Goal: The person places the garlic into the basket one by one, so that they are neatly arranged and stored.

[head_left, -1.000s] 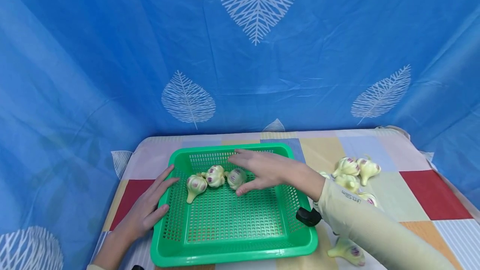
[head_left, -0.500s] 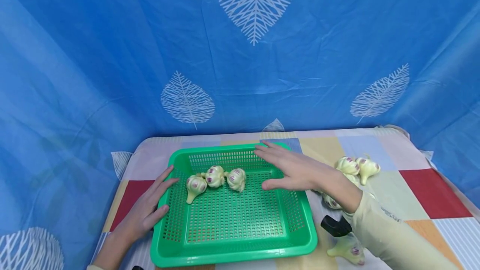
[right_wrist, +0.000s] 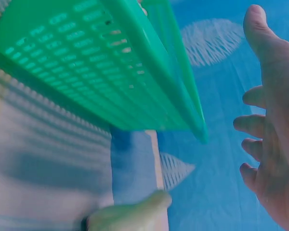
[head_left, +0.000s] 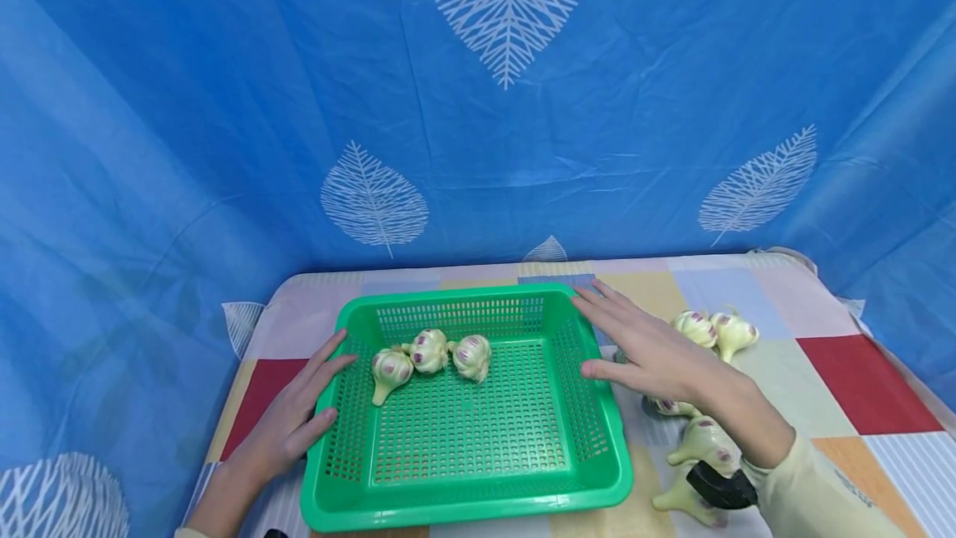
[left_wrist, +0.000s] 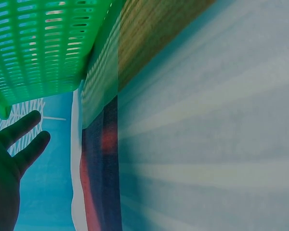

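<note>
Three garlic bulbs, the left one (head_left: 392, 367), the middle one (head_left: 429, 351) and the right one (head_left: 471, 356), lie in a row inside a green plastic basket (head_left: 463, 513). My left hand (head_left: 287, 418) is at the basket's left rim, fingers spread and extended; the left wrist view shows two of its fingers (left_wrist: 31, 151) beside the basket wall. Over the right rim hovers my right hand (head_left: 653, 355), its fingers extended and holding nothing. In the right wrist view that hand (right_wrist: 282, 115) stands apart from the basket (right_wrist: 86, 62).
Several more garlic bulbs lie right of the basket, among them a far one (head_left: 734, 334) and a near one (head_left: 705, 442); my right hand and wrist partly cover the group. A patchwork cloth (head_left: 844, 380) covers the table. Blue curtains (head_left: 635, 148) hang around it.
My right hand has moved right, from above the right garlic bulb in the basket to the basket's right rim, uncovering that bulb. The left hand has stayed in place.
</note>
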`<action>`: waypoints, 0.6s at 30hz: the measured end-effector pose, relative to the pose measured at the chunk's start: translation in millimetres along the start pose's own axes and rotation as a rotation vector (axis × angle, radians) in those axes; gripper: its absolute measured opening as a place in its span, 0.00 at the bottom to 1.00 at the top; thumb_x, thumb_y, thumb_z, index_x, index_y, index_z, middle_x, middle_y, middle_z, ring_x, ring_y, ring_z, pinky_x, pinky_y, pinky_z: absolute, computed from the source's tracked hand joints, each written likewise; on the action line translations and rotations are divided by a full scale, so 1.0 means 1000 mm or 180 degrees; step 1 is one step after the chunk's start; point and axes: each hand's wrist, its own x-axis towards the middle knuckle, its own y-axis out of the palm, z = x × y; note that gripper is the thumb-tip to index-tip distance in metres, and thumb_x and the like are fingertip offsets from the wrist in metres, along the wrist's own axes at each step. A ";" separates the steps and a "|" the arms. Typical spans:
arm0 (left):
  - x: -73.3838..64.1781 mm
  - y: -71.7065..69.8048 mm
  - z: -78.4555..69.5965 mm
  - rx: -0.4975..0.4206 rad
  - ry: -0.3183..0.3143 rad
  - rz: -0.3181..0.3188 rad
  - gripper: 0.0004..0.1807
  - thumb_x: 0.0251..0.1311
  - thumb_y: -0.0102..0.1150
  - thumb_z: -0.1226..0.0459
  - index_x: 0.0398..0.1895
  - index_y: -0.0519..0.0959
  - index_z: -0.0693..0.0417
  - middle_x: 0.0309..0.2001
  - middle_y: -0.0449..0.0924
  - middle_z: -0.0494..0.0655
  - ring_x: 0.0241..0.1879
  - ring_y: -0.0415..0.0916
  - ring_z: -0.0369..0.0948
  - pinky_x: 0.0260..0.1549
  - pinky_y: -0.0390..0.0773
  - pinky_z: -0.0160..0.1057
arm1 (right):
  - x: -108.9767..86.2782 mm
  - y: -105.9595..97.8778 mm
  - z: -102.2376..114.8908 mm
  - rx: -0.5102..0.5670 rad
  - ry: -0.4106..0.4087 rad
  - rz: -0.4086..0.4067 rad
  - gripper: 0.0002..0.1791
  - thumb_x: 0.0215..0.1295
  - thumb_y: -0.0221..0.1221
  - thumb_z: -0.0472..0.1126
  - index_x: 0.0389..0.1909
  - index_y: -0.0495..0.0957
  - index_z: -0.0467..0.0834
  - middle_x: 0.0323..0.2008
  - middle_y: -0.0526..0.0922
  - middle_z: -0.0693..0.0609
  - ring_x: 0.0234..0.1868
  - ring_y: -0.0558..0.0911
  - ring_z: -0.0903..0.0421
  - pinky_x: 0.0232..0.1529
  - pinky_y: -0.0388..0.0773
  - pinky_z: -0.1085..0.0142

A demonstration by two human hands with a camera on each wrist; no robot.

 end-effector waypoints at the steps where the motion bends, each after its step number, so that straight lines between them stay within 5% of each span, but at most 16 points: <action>1: 0.000 0.000 0.000 0.0000 -0.0003 0.0001 0.35 0.62 0.55 0.60 0.74 0.65 0.53 0.80 0.49 0.51 0.76 0.51 0.44 0.59 0.74 0.50 | -0.004 0.000 -0.003 0.0023 0.0053 -0.0040 0.48 0.68 0.61 0.58 0.81 0.49 0.49 0.81 0.44 0.50 0.80 0.42 0.46 0.69 0.54 0.37; 14: 0.000 0.001 0.000 0.0061 0.0003 -0.0015 0.36 0.61 0.56 0.60 0.74 0.65 0.53 0.80 0.49 0.51 0.76 0.51 0.44 0.56 0.76 0.54 | -0.063 0.007 -0.035 0.0781 0.0518 -0.0503 0.44 0.71 0.60 0.44 0.82 0.46 0.53 0.80 0.47 0.48 0.80 0.39 0.44 0.63 0.46 0.25; 18: 0.000 0.000 -0.001 0.0060 -0.0005 -0.0011 0.36 0.60 0.56 0.60 0.74 0.65 0.53 0.80 0.48 0.51 0.76 0.51 0.44 0.54 0.77 0.56 | -0.083 0.011 -0.042 0.0962 0.0592 -0.0676 0.45 0.71 0.59 0.40 0.82 0.46 0.56 0.80 0.48 0.45 0.80 0.39 0.51 0.61 0.45 0.23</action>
